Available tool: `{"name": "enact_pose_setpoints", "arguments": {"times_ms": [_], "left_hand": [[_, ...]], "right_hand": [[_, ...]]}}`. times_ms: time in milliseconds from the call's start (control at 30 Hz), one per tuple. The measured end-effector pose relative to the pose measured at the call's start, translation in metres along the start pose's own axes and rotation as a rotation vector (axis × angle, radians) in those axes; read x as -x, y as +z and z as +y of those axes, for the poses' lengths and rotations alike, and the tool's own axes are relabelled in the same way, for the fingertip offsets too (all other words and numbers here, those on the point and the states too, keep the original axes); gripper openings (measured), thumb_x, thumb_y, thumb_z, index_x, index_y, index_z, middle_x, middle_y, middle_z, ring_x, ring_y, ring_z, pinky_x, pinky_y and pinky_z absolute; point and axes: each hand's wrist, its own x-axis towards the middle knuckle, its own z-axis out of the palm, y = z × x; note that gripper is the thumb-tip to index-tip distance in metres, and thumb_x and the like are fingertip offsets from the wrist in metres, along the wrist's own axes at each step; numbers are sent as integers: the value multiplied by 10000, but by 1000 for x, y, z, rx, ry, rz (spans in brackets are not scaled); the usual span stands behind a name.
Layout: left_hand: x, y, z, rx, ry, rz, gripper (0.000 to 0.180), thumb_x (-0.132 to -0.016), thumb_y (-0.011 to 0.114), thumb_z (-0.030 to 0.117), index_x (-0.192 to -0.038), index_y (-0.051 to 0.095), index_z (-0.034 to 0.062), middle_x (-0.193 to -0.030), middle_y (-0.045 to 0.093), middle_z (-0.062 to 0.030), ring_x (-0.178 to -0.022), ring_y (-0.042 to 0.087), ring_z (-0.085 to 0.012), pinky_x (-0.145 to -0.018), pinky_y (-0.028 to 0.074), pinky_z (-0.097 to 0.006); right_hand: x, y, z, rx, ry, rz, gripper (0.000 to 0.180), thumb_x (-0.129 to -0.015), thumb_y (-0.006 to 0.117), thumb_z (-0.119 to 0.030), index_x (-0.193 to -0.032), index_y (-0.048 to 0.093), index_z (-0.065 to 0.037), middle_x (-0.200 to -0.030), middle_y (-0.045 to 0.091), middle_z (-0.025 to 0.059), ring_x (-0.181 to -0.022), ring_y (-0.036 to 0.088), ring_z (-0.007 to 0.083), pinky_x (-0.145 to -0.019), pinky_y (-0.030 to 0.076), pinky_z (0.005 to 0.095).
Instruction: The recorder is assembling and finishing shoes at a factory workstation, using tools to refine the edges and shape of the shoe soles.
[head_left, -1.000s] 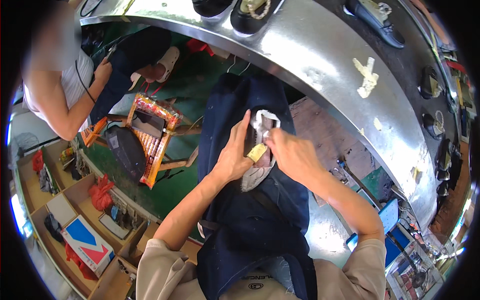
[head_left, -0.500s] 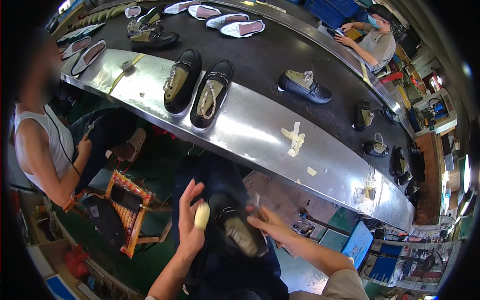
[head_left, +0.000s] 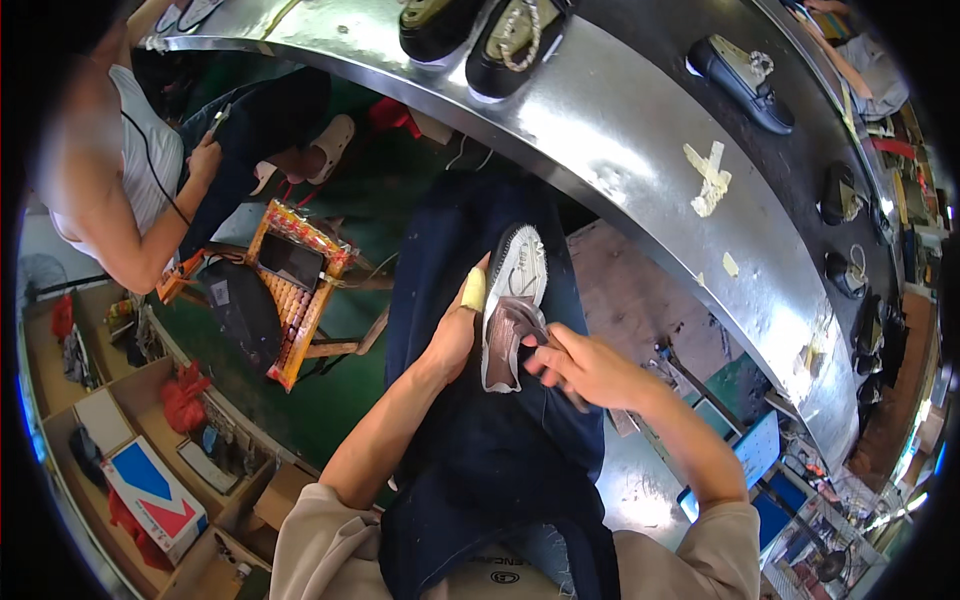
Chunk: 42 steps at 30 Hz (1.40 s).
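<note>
On my lap lies a shoe (head_left: pixel 522 268), its underside up, with a whitish, stitched-looking forepart and a brown rear section. My left hand (head_left: pixel 458 335) grips its left side; a pale yellow cover (head_left: pixel 473 289) wraps one digit. My right hand (head_left: pixel 572 365) is closed at the shoe's right side, around a slim hand tool (head_left: pixel 577 401) whose working end is hidden. Beside those fingers, a brown flap (head_left: pixel 524 312) stands up from the shoe's middle. Dark blue trousers and an apron (head_left: pixel 450 480) lie under the shoe.
A metal-edged workbench (head_left: pixel 610 150) curves past in front, bearing black loafers (head_left: pixel 510 45) and another loafer (head_left: pixel 742 85). At left a seated person (head_left: pixel 130 190) holds a small tool. A low chair (head_left: pixel 290 290) carries a phone. Shelves (head_left: pixel 150 420) stand lower left, a blue stool (head_left: pixel 745 455) right.
The shoe on my lap now shows its underside instead of its black upper. My left hand has closed on it, and my right hand has come to its side. The view has tilted down.
</note>
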Motion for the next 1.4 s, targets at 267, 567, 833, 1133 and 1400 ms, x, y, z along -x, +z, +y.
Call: {"name": "enact_pose_setpoints", "arguments": {"times_ms": [267,567,833,1133,1400], "left_hand": [[10,-16,-26,-271,118,-55,596,-1146,331,388,-1660,214,111,-1666,317,-115,-1521,313,-230,-1250,230,-348],[20,-5,-21,-540,348,-103,578,-1142,344,242,-1666,152,88,-1719,184,-140,-1587,153,-248,-1280,126,-355],[6,-21,-36,93,156,-108,673,-1109,448,302,-1678,125,145,-1728,158,-105,-1576,191,-249,-1282,152,-392],[5,-17,-38,-681,515,76,752,-1073,538,220,-1650,92,36,-1553,427,-240,-1387,493,-316,-1154,385,-386],[14,-22,-23,-756,374,-218,1089,-966,718,235,-1630,-110,-3,-1697,102,-275,-1572,190,-354,-1260,214,-392]], "right_hand": [[8,20,-15,84,-5,141,240,-1083,517,-251,-1130,542,-17,-808,710,139,-727,706,354,-640,534,429],[14,-7,-38,896,-246,177,217,-1064,540,-219,-1007,534,-10,-753,691,184,-667,703,336,-576,548,433],[-16,36,-7,697,-183,321,298,-1044,588,-293,-963,509,-17,-698,672,209,-617,685,395,-525,533,472],[-10,21,-13,258,-27,250,308,-1064,548,-297,-1057,496,6,-735,693,202,-693,696,408,-612,528,508],[-30,6,4,771,-327,276,258,-1017,625,-266,-1094,561,-29,-778,703,161,-704,701,391,-599,539,461]]}}
